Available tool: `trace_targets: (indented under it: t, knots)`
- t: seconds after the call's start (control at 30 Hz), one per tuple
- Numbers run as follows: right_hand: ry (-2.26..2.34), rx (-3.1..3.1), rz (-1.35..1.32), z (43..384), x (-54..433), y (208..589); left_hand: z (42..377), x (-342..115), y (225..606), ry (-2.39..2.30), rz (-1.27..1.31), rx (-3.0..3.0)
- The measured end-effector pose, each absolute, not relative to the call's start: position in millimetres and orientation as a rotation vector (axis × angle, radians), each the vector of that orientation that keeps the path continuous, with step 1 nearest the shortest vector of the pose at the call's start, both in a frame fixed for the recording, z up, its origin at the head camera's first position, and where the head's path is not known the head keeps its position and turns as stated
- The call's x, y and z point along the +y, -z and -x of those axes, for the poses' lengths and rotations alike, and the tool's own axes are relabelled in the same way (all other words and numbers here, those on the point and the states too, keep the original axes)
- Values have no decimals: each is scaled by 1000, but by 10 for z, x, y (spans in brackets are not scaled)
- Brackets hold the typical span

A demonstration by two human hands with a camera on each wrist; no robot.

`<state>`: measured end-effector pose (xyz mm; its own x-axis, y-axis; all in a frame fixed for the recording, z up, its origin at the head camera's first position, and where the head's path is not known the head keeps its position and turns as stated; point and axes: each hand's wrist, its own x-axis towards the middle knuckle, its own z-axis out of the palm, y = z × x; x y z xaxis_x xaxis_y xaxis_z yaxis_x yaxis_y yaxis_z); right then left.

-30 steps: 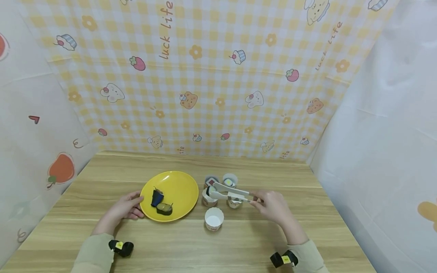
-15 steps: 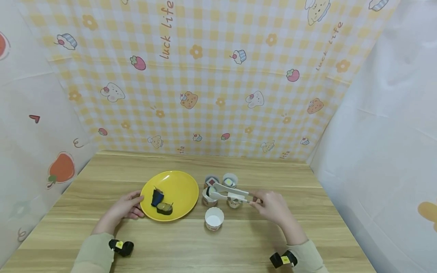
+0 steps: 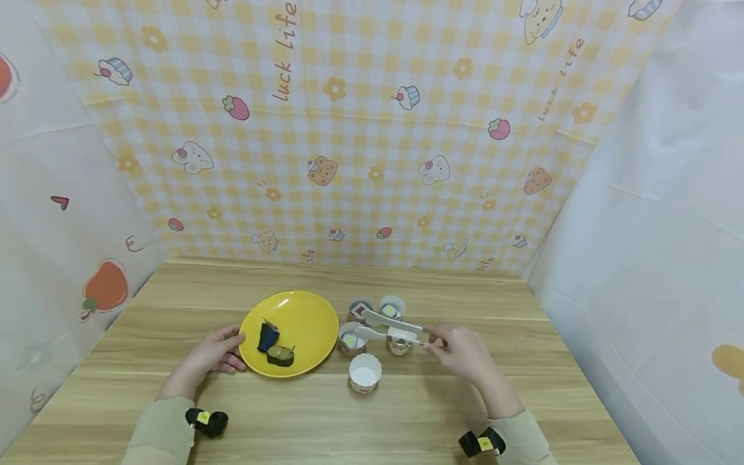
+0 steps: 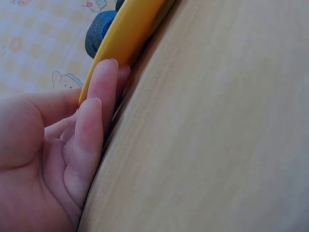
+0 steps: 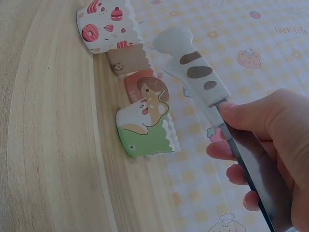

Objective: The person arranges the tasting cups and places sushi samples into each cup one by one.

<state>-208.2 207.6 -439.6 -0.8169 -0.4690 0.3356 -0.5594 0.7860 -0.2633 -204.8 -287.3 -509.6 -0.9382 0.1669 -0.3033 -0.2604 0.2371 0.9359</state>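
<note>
My left hand (image 3: 216, 352) pinches the left rim of a yellow plate (image 3: 310, 332), thumb at the edge and fingers underneath. On the plate lie two dark-wrapped sushi pieces (image 3: 280, 355). My right hand (image 3: 460, 349) grips tongs (image 5: 200, 70) with white paw-shaped ends and metal handles. The tong tips are apart, over the cluster of paper cups. Just beyond the lower tip, the middle left cup (image 3: 352, 349) holds a sushi roll (image 3: 350, 339) with a pale face. The back left cup (image 3: 352, 318) has a red-centred roll, partly behind the tongs.
The back right cup (image 3: 400, 299) contains a yellow-centred roll. Beneath the tongs stands another cup (image 3: 399, 349), partly covered. A front paper cup (image 3: 363, 381) shows its white inside. A checked cloth (image 3: 372, 142) hangs behind the wooden table (image 3: 279, 426).
The sushi roll has left the tongs and now sits in the middle left cup. The tong tips have spread, and that cup has shifted slightly left. My left hand and the plate stay put.
</note>
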Motion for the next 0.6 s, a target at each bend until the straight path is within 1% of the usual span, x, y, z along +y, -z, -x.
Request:
trace_targets:
  t: [0.6]
  knots:
    - [-513, -2731, -792, 2069, 2019, 4354, 2028, -2852, 5051, -1747, 87, 2182]
